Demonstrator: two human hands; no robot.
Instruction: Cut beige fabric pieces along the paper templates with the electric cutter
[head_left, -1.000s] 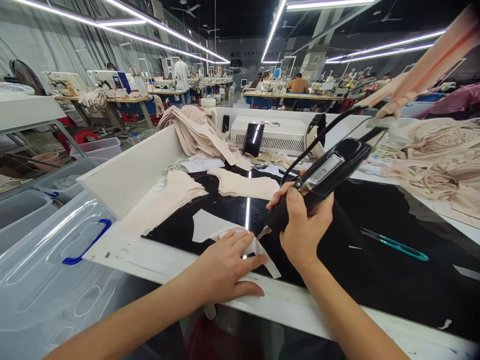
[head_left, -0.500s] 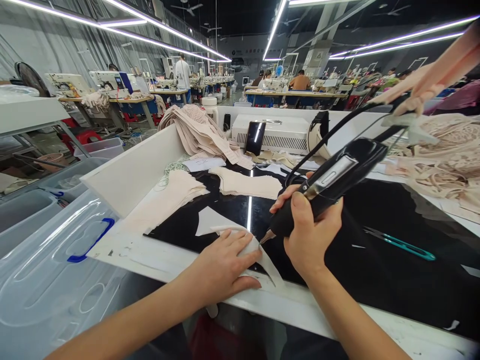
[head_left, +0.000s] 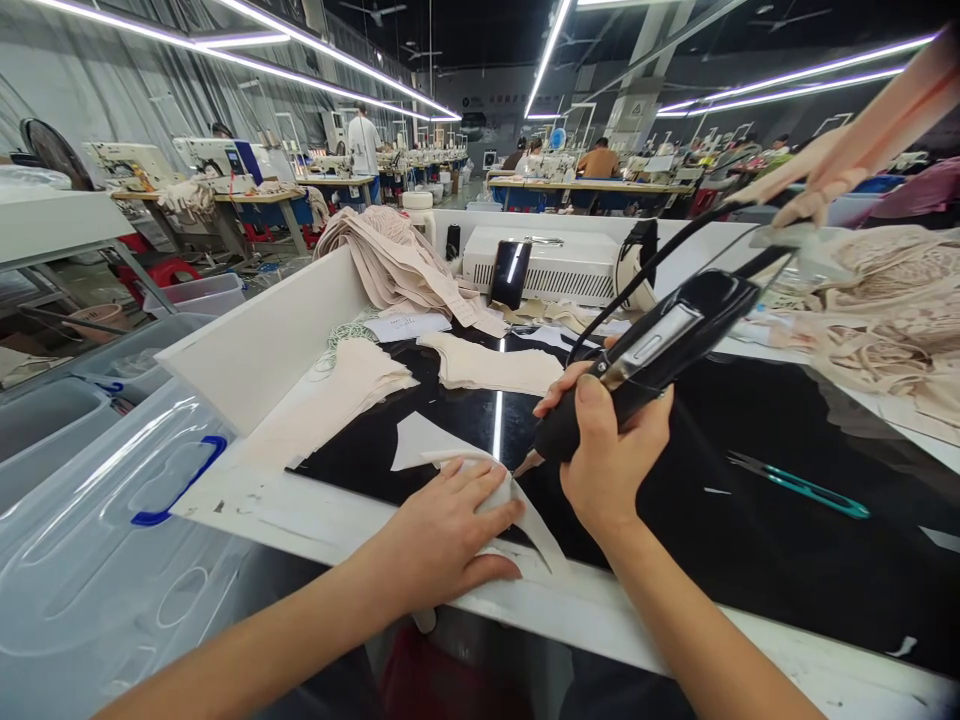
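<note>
My left hand (head_left: pixel 451 528) lies flat with fingers stretched, pressing a pale fabric piece (head_left: pixel 421 440) onto the glossy black work surface (head_left: pixel 720 560). The fabric's edge lifts in a fold by my fingertips, and a narrow strip runs off toward the table's front edge. In my right hand (head_left: pixel 611 465) is a black corded handheld tool (head_left: pixel 679 325) with a silver plate on its side. Fingers and thumb wrap round its lower body. Its small pointed metal tip sits at the fabric's edge, close to my left fingertips; whether it touches I cannot tell.
Teal thread snips (head_left: pixel 814 492) lie at the right. Beyond my hands are stacked beige fabric pieces (head_left: pixel 499 365), a phone (head_left: pixel 510 272) and a white vented box (head_left: pixel 577 265). Beige fabric strips (head_left: pixel 892 340) heap at the right. A clear plastic bin (head_left: pixel 97 560) stands at the left.
My right hand has moved slightly left with the tool, and its tip has shifted a little up and left along the fabric's edge. My left hand has stayed put.
</note>
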